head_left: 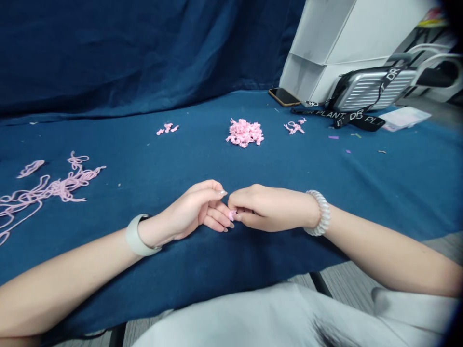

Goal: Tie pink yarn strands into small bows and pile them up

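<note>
My right hand (271, 207) comes in from the right and pinches a small pink yarn piece (232, 215) between thumb and fingers. Turned partly palm up, my left hand (202, 207) has its thumb apart from its loosely extended fingers. Its fingertips are against or just beside the pink piece; which of the two I cannot tell. Beyond the hands lies a pile of small pink yarn pieces (245, 133) on the blue cloth (173, 168). A few more pink pieces (168, 128) sit farther left.
Tangled pink yarn (65, 188) and a small yarn bundle (31, 168) spread at the left. Pink scraps (294, 127) lie right of the pile. A phone (284, 97), a silver ribbed case (376, 89) with a lettered strap (333, 114) and white boxes (325, 43) occupy the back right.
</note>
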The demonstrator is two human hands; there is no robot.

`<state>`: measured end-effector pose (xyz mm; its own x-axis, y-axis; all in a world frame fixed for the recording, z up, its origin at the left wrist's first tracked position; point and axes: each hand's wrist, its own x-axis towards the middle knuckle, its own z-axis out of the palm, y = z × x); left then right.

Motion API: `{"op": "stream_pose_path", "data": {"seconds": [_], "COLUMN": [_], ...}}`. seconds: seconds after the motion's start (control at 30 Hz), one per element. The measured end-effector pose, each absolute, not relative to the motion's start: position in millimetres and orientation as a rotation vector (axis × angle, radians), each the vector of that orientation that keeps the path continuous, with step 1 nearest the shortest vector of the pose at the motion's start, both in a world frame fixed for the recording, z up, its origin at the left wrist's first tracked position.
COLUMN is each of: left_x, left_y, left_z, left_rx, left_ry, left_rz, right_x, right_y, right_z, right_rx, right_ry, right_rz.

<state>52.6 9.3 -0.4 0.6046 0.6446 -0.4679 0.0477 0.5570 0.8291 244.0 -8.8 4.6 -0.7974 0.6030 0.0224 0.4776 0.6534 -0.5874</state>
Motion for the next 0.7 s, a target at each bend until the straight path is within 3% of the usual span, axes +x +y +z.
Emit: {"op": "stream_pose_path", "data": {"seconds": [0.37,0.7], "left_x": [52.6,54.6], "left_y": [9.7,-1.4], "left_z": [3.5,9.3], "left_rx": [0.723,0.642], "left_ry": [1.023,1.043], "left_rz": [0.395,0.628], "right_x": [246.1,244.9], "right_y": [-4.7,-5.5], "right_z": [-3.5,-14.3], "right_rx": [-0.840,-0.947], "right_ry": [-2.605,-2.427], "right_rz": [0.649,0.242]}}
